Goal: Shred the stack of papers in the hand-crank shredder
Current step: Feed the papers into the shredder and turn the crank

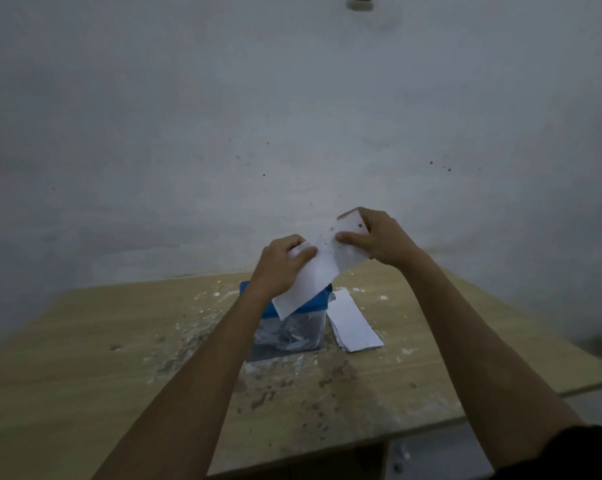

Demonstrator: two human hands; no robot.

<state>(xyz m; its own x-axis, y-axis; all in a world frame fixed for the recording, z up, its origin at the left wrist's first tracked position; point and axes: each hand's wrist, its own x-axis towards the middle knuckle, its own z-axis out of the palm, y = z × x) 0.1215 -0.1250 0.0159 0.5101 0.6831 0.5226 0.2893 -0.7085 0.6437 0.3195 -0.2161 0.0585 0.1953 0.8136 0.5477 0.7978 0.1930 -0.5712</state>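
A white sheet of paper point(322, 268) is held in the air above the shredder, tilted from lower left to upper right. My left hand point(280, 263) pinches its left part and my right hand point(374, 239) pinches its upper right end. Below stands the hand-crank shredder point(292, 327), with a blue top and a clear bin holding shreds; my left forearm and the sheet cover much of it, and its crank is hidden. A stack of white papers point(353, 322) lies flat on the table just right of the shredder.
The wooden table point(85, 358) is speckled with white flecks and dark crumbs around the shredder. A pale wall rises right behind it, with a switch point(360, 1) at the top. The table's right edge drops off to the floor at lower right.
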